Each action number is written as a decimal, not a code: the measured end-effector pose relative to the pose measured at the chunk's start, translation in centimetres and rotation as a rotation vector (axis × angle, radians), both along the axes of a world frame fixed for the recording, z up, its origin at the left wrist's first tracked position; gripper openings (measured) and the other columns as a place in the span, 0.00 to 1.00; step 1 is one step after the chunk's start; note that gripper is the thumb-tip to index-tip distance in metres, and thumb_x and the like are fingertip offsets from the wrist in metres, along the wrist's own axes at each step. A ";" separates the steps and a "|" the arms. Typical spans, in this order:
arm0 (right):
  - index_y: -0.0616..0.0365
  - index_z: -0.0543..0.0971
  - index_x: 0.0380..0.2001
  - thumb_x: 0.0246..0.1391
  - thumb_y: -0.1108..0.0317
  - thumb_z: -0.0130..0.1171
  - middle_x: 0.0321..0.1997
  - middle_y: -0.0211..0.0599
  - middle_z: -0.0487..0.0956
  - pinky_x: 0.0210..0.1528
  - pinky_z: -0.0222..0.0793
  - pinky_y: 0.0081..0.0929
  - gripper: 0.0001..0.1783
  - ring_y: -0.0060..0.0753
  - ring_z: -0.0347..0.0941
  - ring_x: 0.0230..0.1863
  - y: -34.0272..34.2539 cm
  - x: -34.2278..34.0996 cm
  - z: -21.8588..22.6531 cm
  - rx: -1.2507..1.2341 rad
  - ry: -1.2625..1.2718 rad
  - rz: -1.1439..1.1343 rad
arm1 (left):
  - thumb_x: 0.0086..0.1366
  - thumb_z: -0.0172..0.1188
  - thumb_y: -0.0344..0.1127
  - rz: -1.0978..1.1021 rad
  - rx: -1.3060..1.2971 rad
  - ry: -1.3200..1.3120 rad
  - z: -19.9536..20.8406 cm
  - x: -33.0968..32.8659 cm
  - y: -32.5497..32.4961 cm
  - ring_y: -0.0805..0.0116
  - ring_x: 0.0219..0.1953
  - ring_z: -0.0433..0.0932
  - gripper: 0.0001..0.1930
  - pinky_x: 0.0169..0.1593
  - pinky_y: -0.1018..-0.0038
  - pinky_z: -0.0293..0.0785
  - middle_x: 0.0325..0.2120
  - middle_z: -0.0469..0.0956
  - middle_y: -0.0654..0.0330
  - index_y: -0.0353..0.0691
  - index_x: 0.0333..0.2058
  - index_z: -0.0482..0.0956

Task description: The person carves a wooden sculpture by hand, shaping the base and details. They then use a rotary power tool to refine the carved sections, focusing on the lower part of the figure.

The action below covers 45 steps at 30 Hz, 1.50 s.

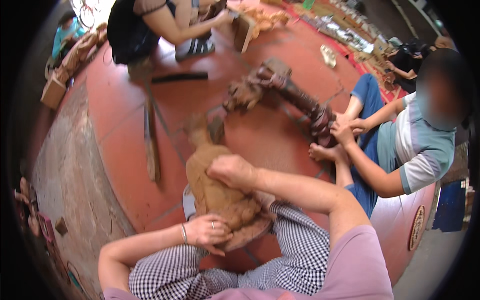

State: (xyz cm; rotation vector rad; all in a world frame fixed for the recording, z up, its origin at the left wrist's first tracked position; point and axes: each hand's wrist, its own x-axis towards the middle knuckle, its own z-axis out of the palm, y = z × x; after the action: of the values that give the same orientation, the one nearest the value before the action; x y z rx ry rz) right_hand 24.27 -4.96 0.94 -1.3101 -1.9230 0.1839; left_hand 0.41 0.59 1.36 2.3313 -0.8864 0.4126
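Observation:
A tan-brown carved statue (pixel 205 167) of a seated figure, probably wood, stands tilted between my knees, its head end away from me. My left hand (pixel 210 232), with a ring and a bracelet, grips the near left edge of its base, fingers over the top and thumb lower down. Against the upper body of the statue presses my right hand (pixel 232 172), its fingers curled closed. Whatever lies inside those fingers is hidden. The rounded base (pixel 247 235) of the statue shows between my hands.
A wooden-handled tool (pixel 152 145) and a dark flat bar (pixel 180 77) lie on the red tiles (pixel 120 150). To the right, a person (pixel 395 135) sits holding a dark carved piece (pixel 300 100). Another person (pixel 175 25) works ahead beside a wooden block (pixel 243 34).

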 end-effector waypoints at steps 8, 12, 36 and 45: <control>0.52 0.80 0.33 0.46 0.71 0.61 0.33 0.32 0.77 0.39 0.76 0.35 0.08 0.41 0.75 0.38 -5.2 3.4 1.6 -0.157 -0.210 -0.090 | 0.56 0.72 0.52 -0.013 -0.066 0.035 0.1 0.1 -0.5 0.66 0.47 0.80 0.27 0.61 0.64 0.73 0.40 0.82 0.57 0.35 0.46 0.83; 0.51 0.81 0.36 0.45 0.72 0.61 0.34 0.33 0.76 0.39 0.77 0.34 0.11 0.40 0.75 0.38 -4.3 2.4 1.0 -0.087 -0.209 -0.076 | 0.56 0.73 0.53 0.005 -0.058 -0.003 0.0 -0.2 -0.7 0.67 0.48 0.80 0.28 0.60 0.66 0.74 0.41 0.82 0.59 0.38 0.47 0.84; 0.55 0.81 0.39 0.51 0.69 0.60 0.34 0.35 0.79 0.43 0.76 0.35 0.11 0.41 0.77 0.39 -5.6 1.9 -0.3 -0.132 -0.147 -0.147 | 0.54 0.74 0.52 -0.011 -0.006 0.028 0.9 0.0 -0.9 0.67 0.47 0.80 0.27 0.59 0.65 0.73 0.40 0.82 0.60 0.37 0.45 0.84; 0.53 0.82 0.38 0.50 0.69 0.60 0.35 0.34 0.80 0.42 0.76 0.35 0.10 0.40 0.77 0.39 -5.3 1.7 -0.2 -0.162 -0.201 -0.171 | 0.53 0.75 0.53 -0.007 -0.007 0.027 0.9 0.2 -0.6 0.70 0.46 0.80 0.27 0.59 0.67 0.73 0.40 0.83 0.61 0.38 0.44 0.85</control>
State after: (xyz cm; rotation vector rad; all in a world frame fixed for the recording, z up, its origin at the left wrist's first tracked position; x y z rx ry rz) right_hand 25.97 -10.26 0.78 -1.6467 -1.9824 0.1276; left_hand 0.58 -0.02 2.23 2.3212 -0.8794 0.3801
